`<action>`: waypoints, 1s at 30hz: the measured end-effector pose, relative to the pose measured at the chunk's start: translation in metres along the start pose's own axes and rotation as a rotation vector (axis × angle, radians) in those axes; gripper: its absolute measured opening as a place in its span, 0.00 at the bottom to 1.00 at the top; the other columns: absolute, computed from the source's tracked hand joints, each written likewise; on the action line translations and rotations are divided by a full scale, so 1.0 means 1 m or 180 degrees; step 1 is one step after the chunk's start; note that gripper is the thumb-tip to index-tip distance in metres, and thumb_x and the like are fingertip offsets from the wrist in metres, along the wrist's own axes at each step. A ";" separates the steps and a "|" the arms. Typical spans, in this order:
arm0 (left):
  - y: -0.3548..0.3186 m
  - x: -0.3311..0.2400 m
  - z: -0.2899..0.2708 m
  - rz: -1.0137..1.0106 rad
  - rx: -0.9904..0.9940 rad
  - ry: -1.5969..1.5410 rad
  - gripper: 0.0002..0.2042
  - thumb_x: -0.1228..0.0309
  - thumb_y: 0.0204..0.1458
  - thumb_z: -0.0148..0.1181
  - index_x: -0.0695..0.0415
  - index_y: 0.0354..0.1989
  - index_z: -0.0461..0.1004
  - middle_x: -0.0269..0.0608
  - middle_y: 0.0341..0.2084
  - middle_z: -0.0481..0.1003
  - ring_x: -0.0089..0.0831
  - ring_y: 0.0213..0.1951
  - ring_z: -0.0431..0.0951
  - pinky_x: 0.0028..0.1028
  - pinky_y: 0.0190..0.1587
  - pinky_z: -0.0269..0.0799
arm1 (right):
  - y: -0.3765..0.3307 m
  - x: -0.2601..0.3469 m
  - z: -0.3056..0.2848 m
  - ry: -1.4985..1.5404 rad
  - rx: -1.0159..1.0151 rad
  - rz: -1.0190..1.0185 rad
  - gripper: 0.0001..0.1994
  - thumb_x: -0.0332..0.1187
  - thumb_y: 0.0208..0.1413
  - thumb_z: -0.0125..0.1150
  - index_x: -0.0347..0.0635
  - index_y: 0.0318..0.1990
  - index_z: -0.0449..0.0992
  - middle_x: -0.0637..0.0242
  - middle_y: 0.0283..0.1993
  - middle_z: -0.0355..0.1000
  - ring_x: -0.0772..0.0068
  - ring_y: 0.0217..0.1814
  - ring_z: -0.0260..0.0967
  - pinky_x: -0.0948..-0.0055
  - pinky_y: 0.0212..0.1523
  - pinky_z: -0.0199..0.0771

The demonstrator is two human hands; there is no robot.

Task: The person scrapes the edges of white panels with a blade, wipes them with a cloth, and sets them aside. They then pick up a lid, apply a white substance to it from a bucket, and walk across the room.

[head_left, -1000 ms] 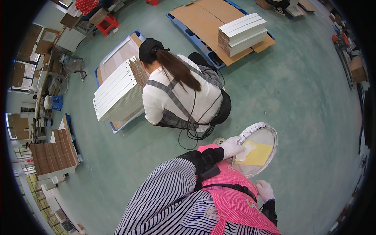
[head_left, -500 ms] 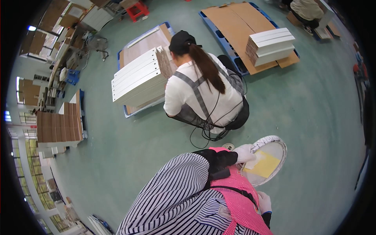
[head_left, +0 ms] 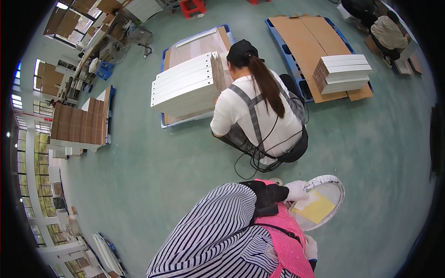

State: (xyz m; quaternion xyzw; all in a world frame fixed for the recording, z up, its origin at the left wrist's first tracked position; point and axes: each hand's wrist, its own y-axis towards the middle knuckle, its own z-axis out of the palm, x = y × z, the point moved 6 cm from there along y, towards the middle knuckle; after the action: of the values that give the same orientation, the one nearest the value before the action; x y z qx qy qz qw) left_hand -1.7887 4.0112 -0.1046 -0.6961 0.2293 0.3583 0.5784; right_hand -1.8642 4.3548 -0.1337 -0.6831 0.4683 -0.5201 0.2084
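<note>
My left hand point(head_left: 296, 190), in a white glove below a black sleeve cover, is closed at the near-left rim of a round tub point(head_left: 341, 202). The tub's pale rim is crusted and smeared; its depth is hard to judge. Inside it lies a yellow square sheet point(head_left: 316, 209), with a small white patch beside my fingers. My right hand point(head_left: 311, 248), also in a white glove, hangs low beside my pink checked apron point(head_left: 288, 236). Its fingers are mostly hidden, so I cannot see whether it holds anything.
A crouching co-worker point(head_left: 264, 111) with trailing black cables is just ahead, by stacked white panels point(head_left: 185, 83) on a pallet. Another pallet point(head_left: 303, 55) bears cardboard and white boards point(head_left: 343, 72). Brown-edged stacks point(head_left: 79, 123) stand left. A second person point(head_left: 389, 34) crouches far right.
The whole view has shifted, so the co-worker and pallets sit farther right and mostly lower. My left hand stays at the tub's rim. My right hand remains low by the apron.
</note>
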 end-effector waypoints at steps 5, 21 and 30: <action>0.002 -0.006 -0.001 0.0123 0.0049 0.0201 0.24 0.57 0.42 0.64 0.59 0.46 0.76 0.53 0.41 0.79 0.45 0.46 0.80 0.36 0.49 0.73 | 0.006 0.001 0.001 -0.0065 -0.0008 0.0012 0.19 0.38 0.58 0.55 0.33 0.50 0.78 0.49 0.48 0.78 0.56 0.52 0.76 0.66 0.54 0.72; 0.009 -0.005 0.001 0.0274 0.0168 0.0272 0.24 0.60 0.42 0.64 0.60 0.47 0.76 0.53 0.39 0.80 0.44 0.44 0.80 0.36 0.47 0.74 | -0.017 0.035 0.006 -0.0155 -0.0123 0.0048 0.21 0.39 0.58 0.54 0.31 0.52 0.77 0.47 0.49 0.78 0.55 0.55 0.75 0.65 0.57 0.71; -0.066 0.055 -0.009 -0.0020 -0.0185 -0.0203 0.24 0.59 0.45 0.64 0.59 0.49 0.74 0.49 0.38 0.80 0.39 0.41 0.81 0.34 0.46 0.74 | -0.018 0.065 0.006 0.0078 0.0387 0.0209 0.15 0.34 0.59 0.53 0.35 0.47 0.80 0.64 0.34 0.79 0.76 0.26 0.75 0.73 0.28 0.76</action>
State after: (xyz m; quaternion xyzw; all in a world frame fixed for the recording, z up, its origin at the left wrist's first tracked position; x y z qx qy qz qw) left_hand -1.7035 4.0228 -0.1035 -0.7015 0.1981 0.3850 0.5661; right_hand -1.8499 4.3067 -0.0890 -0.6471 0.4606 -0.5489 0.2607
